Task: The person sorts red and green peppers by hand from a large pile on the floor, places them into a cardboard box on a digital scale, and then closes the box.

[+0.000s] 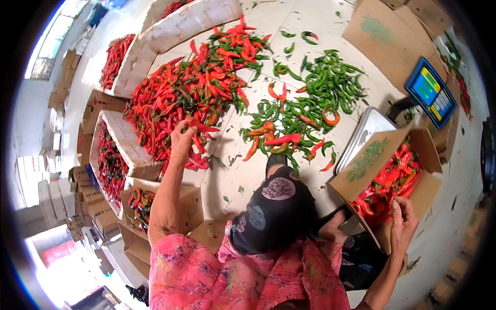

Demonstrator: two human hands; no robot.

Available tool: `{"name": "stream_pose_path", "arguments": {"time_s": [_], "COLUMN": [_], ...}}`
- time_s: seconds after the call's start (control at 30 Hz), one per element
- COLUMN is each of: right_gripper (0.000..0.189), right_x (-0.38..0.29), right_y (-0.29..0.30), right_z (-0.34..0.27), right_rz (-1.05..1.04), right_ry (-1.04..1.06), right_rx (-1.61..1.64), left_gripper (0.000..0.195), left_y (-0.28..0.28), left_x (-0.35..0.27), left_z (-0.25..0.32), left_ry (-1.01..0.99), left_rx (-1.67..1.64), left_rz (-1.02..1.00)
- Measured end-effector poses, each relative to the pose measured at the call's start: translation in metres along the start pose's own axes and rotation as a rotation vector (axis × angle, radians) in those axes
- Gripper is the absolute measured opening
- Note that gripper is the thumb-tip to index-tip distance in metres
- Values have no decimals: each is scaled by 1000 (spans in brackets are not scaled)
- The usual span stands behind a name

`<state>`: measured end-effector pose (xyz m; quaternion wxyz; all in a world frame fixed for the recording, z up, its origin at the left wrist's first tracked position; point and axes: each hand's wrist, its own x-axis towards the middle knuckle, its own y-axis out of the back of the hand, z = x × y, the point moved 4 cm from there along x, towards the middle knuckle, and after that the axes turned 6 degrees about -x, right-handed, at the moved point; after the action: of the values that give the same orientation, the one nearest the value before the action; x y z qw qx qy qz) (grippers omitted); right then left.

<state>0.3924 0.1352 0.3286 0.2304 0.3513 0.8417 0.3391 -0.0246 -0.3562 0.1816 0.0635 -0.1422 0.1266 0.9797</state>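
My left hand (181, 140) pinches a red chili pepper (204, 127) at the near edge of a large heap of mostly red chili peppers (166, 104) on the tiled floor. My right hand (404, 221) is over the near side of an open cardboard box (358, 161), its fingers bent. Whether anything is between those fingers cannot be made out. Red chili peppers (381, 193) fill much of this box, which stands tilted in the view beside the metal platform (370, 126) of a scale. Green chili peppers (329, 77) lie in a loose pile ahead of my feet.
Foam boxes (143, 149) with dark red peppers stand on the left, and a long foam box (186, 27) lies behind the heap. The scale's blue display (431, 93) rises at right. A cardboard box (186, 201) with peppers sits by my left arm.
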Motion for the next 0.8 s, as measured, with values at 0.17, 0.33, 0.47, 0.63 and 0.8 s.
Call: {"name": "stream_pose_path", "arguments": {"time_s": [0.17,0.33,0.47,0.63,0.8], "right_gripper": [11,12,18,20,18], "right_x": [-5,13,10,14,-1], "right_y": [27,43,81,108,111], "right_z": [21,19,53,95,106], "right_rz": [76,65,186,300,260], "right_ry": [-22,121,18,-161,-60], "right_rx": [59,14,-9,208,162], "left_gripper": [23,41,33,52,41], "left_y": [-73,-152,-267,-361,-441], "left_x": [-26,-76,-152,-230,-260], "left_z": [68,152,229,265,254], "left_ry": [-93,-491,-1027,-1337,-946], "left_rx": [-141,145,364,453,666], "left_rz": [-190,-408,-662,-1080,-1322]}}
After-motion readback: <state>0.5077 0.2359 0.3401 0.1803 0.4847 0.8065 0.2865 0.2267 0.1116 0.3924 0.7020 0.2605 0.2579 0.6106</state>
